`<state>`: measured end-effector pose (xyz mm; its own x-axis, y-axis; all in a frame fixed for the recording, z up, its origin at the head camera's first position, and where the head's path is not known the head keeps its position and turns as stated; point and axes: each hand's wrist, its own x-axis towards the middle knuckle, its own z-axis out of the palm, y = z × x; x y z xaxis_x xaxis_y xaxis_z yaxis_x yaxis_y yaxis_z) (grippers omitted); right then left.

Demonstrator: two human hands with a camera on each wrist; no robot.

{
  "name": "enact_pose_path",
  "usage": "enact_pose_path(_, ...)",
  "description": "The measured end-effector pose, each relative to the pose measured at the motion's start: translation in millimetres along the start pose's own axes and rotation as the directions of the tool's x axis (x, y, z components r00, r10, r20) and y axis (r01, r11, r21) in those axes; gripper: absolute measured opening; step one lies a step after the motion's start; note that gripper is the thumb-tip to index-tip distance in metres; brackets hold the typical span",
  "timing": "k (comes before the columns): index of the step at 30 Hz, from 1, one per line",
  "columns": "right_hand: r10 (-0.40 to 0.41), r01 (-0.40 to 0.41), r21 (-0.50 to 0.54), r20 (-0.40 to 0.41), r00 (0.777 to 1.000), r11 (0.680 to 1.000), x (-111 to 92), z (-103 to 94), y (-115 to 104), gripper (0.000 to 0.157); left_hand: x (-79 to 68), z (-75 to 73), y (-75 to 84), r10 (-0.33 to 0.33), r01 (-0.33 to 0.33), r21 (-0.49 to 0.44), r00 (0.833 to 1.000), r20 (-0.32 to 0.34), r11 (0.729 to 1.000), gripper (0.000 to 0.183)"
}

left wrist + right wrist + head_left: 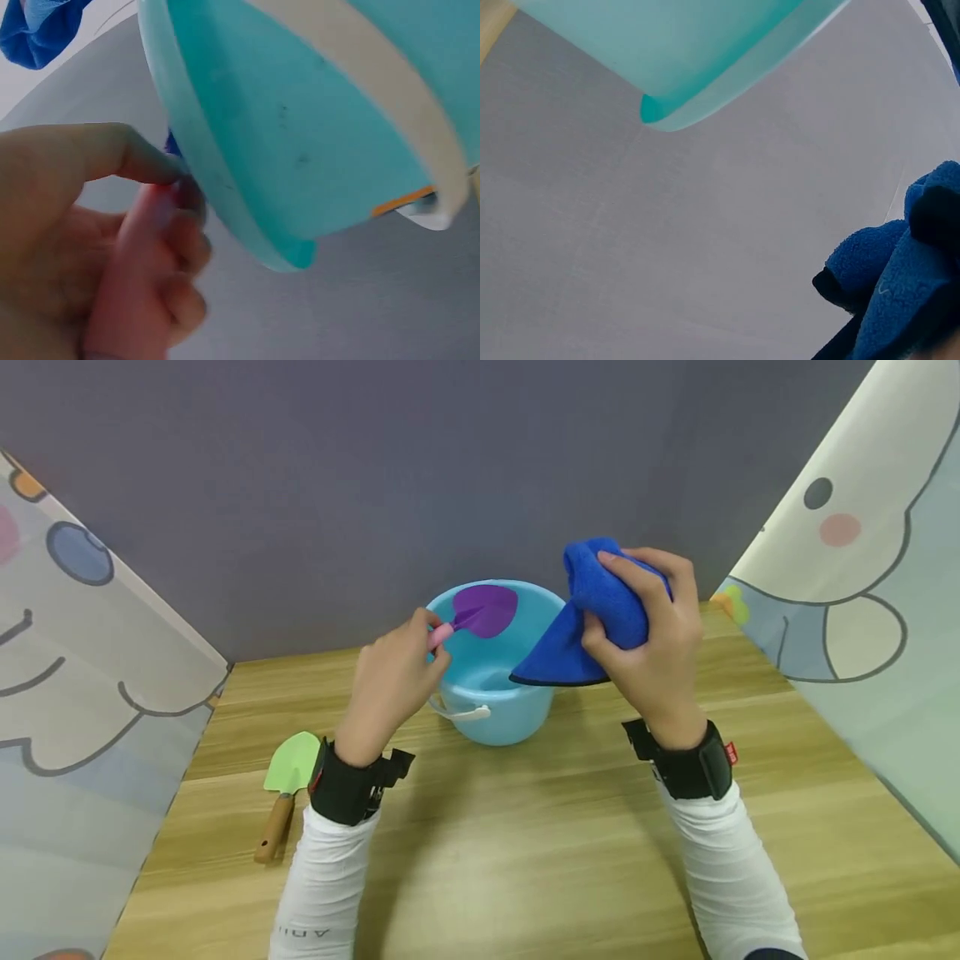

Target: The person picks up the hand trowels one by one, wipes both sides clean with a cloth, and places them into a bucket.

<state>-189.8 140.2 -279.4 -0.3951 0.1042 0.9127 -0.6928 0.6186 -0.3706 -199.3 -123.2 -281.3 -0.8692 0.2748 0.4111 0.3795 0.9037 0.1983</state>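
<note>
My left hand [395,681] grips the pink handle [441,635] of a small toy shovel, whose purple blade [489,610] hangs over the mouth of a light blue bucket [501,722]. In the left wrist view the fingers curl round that pink handle [139,277] close to the bucket's rim [217,187]. A bunched blue towel [611,597] with dark edging is held in my right hand [660,635], to the right of the bucket and above the table. One corner of it droops toward the bucket's rim. The right wrist view shows only part of the towel [900,285].
On the wooden table [525,868], a green-bladed garden trowel [288,768] with a wooden handle lies left of my left wrist. The bucket's white handle [468,714] hangs at its front. A grey wall [375,485] rises behind, and cartoon-printed panels [97,635] flank both sides.
</note>
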Motion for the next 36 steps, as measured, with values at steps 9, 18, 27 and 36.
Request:
enact_pose_path(9,-0.006,0.006,0.024,-0.025,1.0,1.0,7.9,6.5,1.6,0.042,36.7,1.0,22.5,0.107,-0.147,0.279,0.982,0.153,0.949,0.022)
enact_pose_path(18,-0.011,0.01,0.036,0.028,1.0,0.999,5.2,13.1,0.0,0.042,52.2,21.4,27.5,0.089,-0.223,0.299,0.912,0.401,0.928,0.026)
enact_pose_path(27,-0.019,0.017,0.044,0.054,0.998,0.999,2.8,16.5,0.0,0.043,55.3,28.7,26.1,0.17,-0.235,0.068,0.847,0.504,0.97,0.027)
enact_pose_path(36,-0.033,0.03,0.043,0.081,0.996,0.999,-0.4,18.6,2.4,0.044,55.4,29.3,32.8,0.166,-0.212,0.007,0.785,0.597,0.977,0.038)
